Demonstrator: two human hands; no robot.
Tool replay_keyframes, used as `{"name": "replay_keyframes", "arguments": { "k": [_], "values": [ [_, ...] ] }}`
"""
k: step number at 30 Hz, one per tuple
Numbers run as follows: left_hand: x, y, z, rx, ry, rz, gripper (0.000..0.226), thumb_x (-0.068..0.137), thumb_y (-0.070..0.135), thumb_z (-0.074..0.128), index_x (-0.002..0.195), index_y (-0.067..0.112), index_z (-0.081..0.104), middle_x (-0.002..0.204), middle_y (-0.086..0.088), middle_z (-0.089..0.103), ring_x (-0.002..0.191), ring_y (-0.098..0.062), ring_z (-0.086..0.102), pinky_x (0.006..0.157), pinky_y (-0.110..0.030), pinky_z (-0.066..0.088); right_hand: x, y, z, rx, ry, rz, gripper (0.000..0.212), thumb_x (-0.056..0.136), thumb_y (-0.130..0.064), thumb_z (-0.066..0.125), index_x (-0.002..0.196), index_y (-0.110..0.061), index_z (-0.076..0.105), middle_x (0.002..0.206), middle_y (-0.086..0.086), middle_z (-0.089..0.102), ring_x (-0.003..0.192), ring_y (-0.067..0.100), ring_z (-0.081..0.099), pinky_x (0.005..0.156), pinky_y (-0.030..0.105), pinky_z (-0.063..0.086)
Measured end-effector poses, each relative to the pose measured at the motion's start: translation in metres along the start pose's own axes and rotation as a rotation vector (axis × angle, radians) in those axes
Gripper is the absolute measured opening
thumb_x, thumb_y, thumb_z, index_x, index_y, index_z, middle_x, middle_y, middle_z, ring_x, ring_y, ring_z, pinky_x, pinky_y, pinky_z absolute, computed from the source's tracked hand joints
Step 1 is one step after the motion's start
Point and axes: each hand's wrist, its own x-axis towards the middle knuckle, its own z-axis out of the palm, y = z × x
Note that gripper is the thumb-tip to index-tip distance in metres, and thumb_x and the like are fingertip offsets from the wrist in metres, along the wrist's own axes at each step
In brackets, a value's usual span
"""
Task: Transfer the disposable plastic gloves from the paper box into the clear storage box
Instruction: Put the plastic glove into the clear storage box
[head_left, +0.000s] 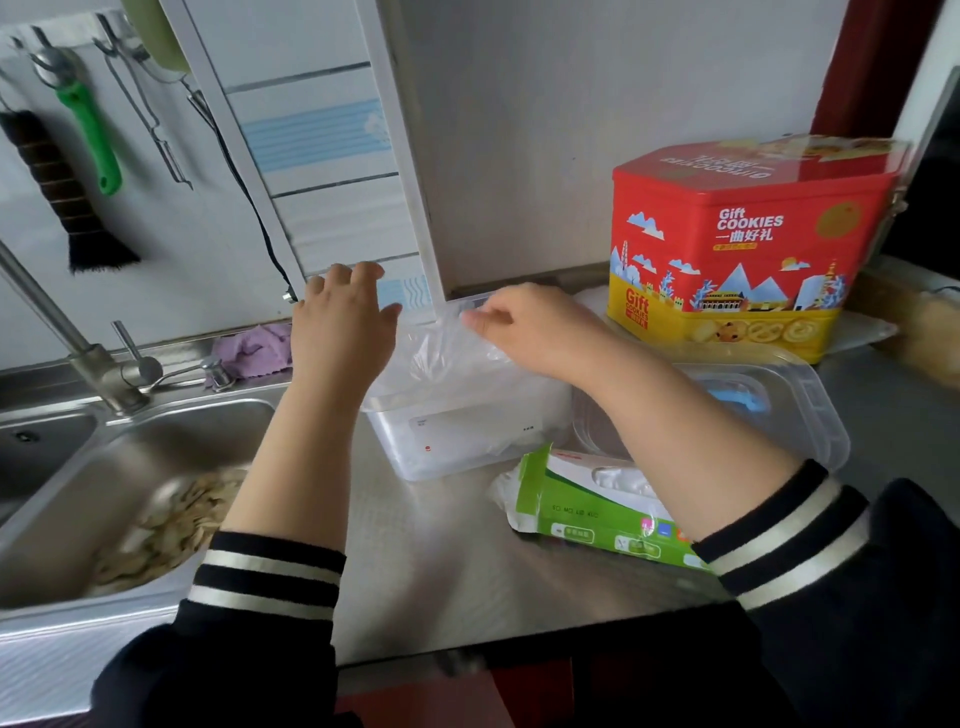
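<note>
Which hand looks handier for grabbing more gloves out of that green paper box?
Probably the right hand: its forearm already passes just over the green paper box, which lies on that side. The left hand hovers beyond the clear storage box, nearer the sink.

**Both hands out over the back of the tabletop**

Two forearms reach forward, bare from the dark, white-striped cuffs up. The left hand (343, 322) is out toward the tabletop's far edge, back of the hand facing up, palm down, its fingers (358, 273) loosely bent and close together; whether they touch anything cannot be told. The right hand (535, 327) angles in from the right side, wrist bent leftward, its fingers (480, 318) curled down and pinching at thin clear plastic. The hands sit near each other, not touching.
</note>
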Motion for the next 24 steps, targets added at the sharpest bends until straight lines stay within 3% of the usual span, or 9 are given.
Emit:
{"name": "replay_keyframes", "arguments": {
  "k": [3, 5, 8, 10, 14, 17, 21, 24],
  "values": [
    [-0.028, 0.027, -0.009, -0.288, 0.273, 0.088, 0.020, 0.095, 0.019, 0.052, 0.109, 0.011, 0.065, 0.103, -0.008, 0.067, 0.092, -0.030, 0.061, 0.075, -0.038, 0.046, -0.029, 0.010, -0.008, 0.203, 0.248, -0.044, 0.032, 0.092, -0.049, 0.054, 0.085, -0.021, 0.065, 0.077, -0.008, 0.067, 0.075, 0.011, 0.060, 0.068, 0.031, 0.047],
    [-0.058, 0.055, -0.009, -0.518, 0.293, 0.153, 0.017, 0.094, 0.018, 0.052, 0.102, 0.013, 0.066, 0.091, -0.001, 0.069, 0.077, -0.020, 0.062, 0.068, -0.031, 0.047, -0.050, 0.020, -0.009, 0.234, 0.212, 0.009, 0.031, 0.091, -0.044, 0.058, 0.077, -0.018, 0.063, 0.073, -0.006, 0.067, 0.071, 0.015, 0.061, 0.065, 0.031, 0.046],
    [-0.098, 0.082, 0.009, -0.650, -0.035, 0.239, 0.028, 0.094, 0.039, 0.047, 0.108, 0.023, 0.065, 0.090, 0.009, 0.071, 0.075, -0.011, 0.064, 0.068, -0.030, 0.052, -0.080, 0.039, -0.004, 0.031, -0.159, 0.156, 0.033, 0.089, -0.048, 0.060, 0.073, -0.019, 0.057, 0.071, -0.005, 0.061, 0.066, 0.015, 0.055, 0.058, 0.029, 0.037],
    [-0.112, 0.087, 0.029, -0.631, -0.308, 0.266, 0.045, 0.087, 0.061, 0.042, 0.112, 0.030, 0.064, 0.098, 0.013, 0.070, 0.086, -0.005, 0.063, 0.078, -0.033, 0.053, -0.096, 0.051, 0.005, -0.114, -0.312, 0.174, 0.032, 0.088, -0.049, 0.059, 0.076, -0.019, 0.059, 0.075, -0.001, 0.061, 0.071, 0.017, 0.056, 0.059, 0.031, 0.040],
    [-0.125, 0.087, 0.059, -0.750, -0.603, 0.304, 0.064, 0.069, 0.071, 0.059, 0.117, 0.030, 0.064, 0.111, 0.013, 0.065, 0.107, -0.005, 0.056, 0.096, -0.031, 0.044, -0.113, 0.071, 0.021, -0.036, -0.182, 0.224, 0.010, 0.083, -0.040, 0.065, 0.092, -0.037, 0.067, 0.099, -0.009, 0.068, 0.090, 0.017, 0.064, 0.082, 0.034, 0.051],
    [-0.132, 0.088, 0.071, -0.787, -0.626, 0.317, 0.064, 0.067, 0.067, 0.067, 0.120, 0.031, 0.063, 0.113, 0.016, 0.062, 0.113, -0.006, 0.052, 0.101, -0.029, 0.040, -0.120, 0.081, 0.026, 0.088, -0.113, 0.288, 0.009, 0.081, -0.040, 0.069, 0.090, -0.041, 0.070, 0.091, -0.013, 0.071, 0.077, 0.012, 0.068, 0.080, 0.034, 0.054],
    [-0.134, 0.090, 0.076, -0.780, -0.595, 0.327, 0.066, 0.066, 0.063, 0.072, 0.124, 0.032, 0.062, 0.117, 0.017, 0.058, 0.116, -0.005, 0.046, 0.103, -0.016, 0.030, -0.126, 0.086, 0.035, 0.117, 0.007, 0.291, 0.012, 0.082, -0.038, 0.071, 0.090, -0.031, 0.075, 0.092, -0.009, 0.074, 0.078, 0.014, 0.069, 0.080, 0.035, 0.054],
    [-0.134, 0.090, 0.076, -0.780, -0.613, 0.330, 0.061, 0.071, 0.052, 0.078, 0.127, 0.038, 0.059, 0.120, 0.015, 0.054, 0.120, -0.006, 0.041, 0.102, -0.006, 0.022, -0.130, 0.088, 0.040, 0.177, 0.114, 0.292, 0.006, 0.084, -0.033, 0.070, 0.080, -0.030, 0.074, 0.074, -0.009, 0.070, 0.067, 0.013, 0.065, 0.068, 0.031, 0.053]
  ]
}}
